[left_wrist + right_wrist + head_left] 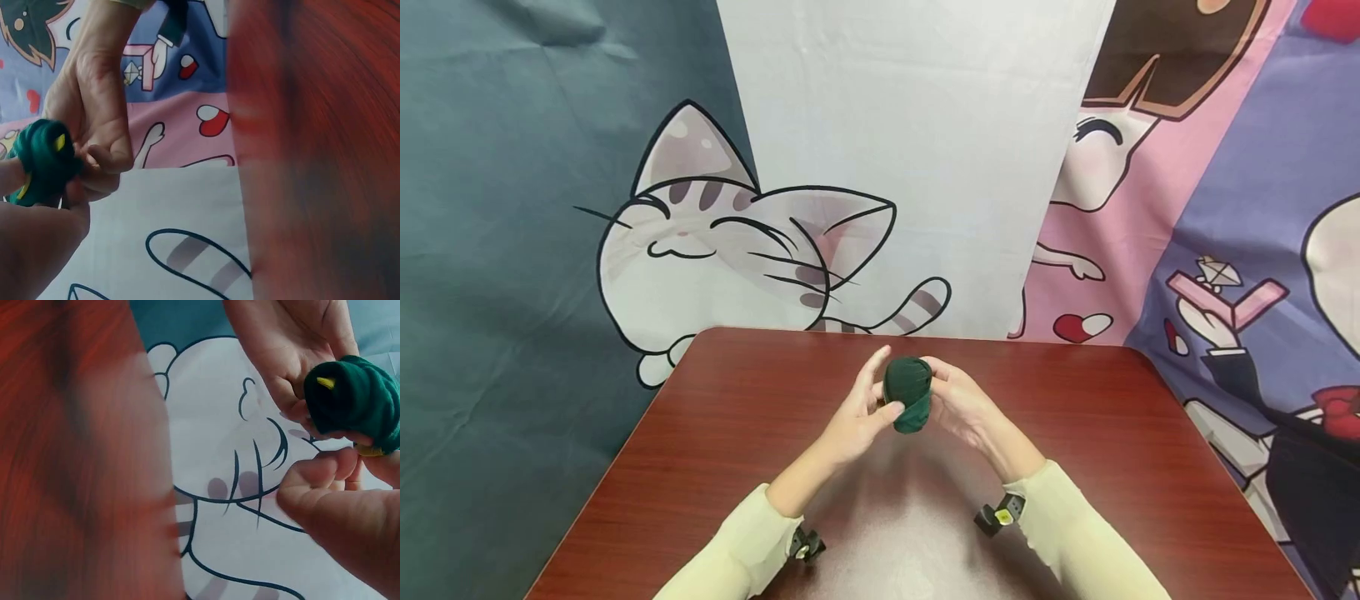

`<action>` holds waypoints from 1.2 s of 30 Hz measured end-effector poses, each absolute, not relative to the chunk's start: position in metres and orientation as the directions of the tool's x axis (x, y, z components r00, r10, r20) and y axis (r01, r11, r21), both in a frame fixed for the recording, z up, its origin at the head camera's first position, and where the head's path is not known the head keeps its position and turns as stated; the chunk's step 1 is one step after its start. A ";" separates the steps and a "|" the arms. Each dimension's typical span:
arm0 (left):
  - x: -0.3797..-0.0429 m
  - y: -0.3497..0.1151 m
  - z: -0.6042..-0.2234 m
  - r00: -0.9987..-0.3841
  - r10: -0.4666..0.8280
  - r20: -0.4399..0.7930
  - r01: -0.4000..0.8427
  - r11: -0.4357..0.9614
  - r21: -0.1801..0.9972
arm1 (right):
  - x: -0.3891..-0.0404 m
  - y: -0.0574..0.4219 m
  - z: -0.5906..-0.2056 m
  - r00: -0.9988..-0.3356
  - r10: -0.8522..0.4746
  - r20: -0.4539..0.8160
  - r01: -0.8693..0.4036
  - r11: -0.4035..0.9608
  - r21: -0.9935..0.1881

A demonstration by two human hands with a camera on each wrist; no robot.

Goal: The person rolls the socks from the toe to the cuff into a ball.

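A rolled-up dark green cloth bundle [908,392], perhaps balled socks, is held up above the table between both hands. In the left wrist view the bundle [44,156] shows coiled layers with small yellow patches. My left hand [859,418] grips its left side, thumb across the front and at least one finger pointing up. My right hand [964,407] holds the right side with bent fingers, partly hidden behind the cloth. Seen from the right wrist, the right thumb and fingers meet close to a yellow edge under the bundle [353,400].
A reddish-brown wooden table [760,392] lies beneath the hands. Behind it hangs a printed cloth backdrop [925,150] with a cartoon cat and figures. Black wrist cameras [1000,515] are strapped at both pale sleeves.
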State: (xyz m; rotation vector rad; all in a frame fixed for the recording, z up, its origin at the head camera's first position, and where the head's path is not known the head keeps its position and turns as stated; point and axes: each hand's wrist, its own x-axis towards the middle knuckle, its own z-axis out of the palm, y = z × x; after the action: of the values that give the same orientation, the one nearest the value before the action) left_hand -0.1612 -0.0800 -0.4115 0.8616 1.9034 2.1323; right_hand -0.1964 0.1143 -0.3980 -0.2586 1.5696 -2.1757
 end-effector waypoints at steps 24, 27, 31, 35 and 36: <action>-0.180 -0.097 -0.417 -0.895 0.433 0.113 0.069 -0.114 0.991 | -0.182 0.119 -0.437 -0.691 -0.176 0.702 -0.719 0.274 -0.639; -0.180 -0.098 -0.417 -0.897 0.433 0.092 0.064 -0.079 0.995 | -0.183 0.126 -0.432 -0.590 -0.240 0.771 -0.800 0.302 -0.518; -0.181 -0.097 -0.417 -0.891 0.447 0.074 0.072 -0.021 0.997 | -0.185 0.133 -0.425 -0.518 -0.324 0.791 -0.848 0.316 -0.426; -0.181 -0.098 -0.416 -0.879 0.471 0.070 0.080 0.002 0.997 | -0.184 0.135 -0.419 -0.447 -0.408 0.796 -0.887 0.319 -0.335; -0.181 -0.097 -0.415 -0.878 0.474 0.065 0.074 0.000 0.997 | -0.184 0.134 -0.419 -0.429 -0.419 0.800 -0.896 0.312 -0.317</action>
State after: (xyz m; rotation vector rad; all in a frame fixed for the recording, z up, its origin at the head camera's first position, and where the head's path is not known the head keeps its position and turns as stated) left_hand -0.1813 -0.0975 -0.4155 0.5700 1.9894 1.9529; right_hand -0.1843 0.1343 -0.4188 -1.7317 2.9640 -1.5407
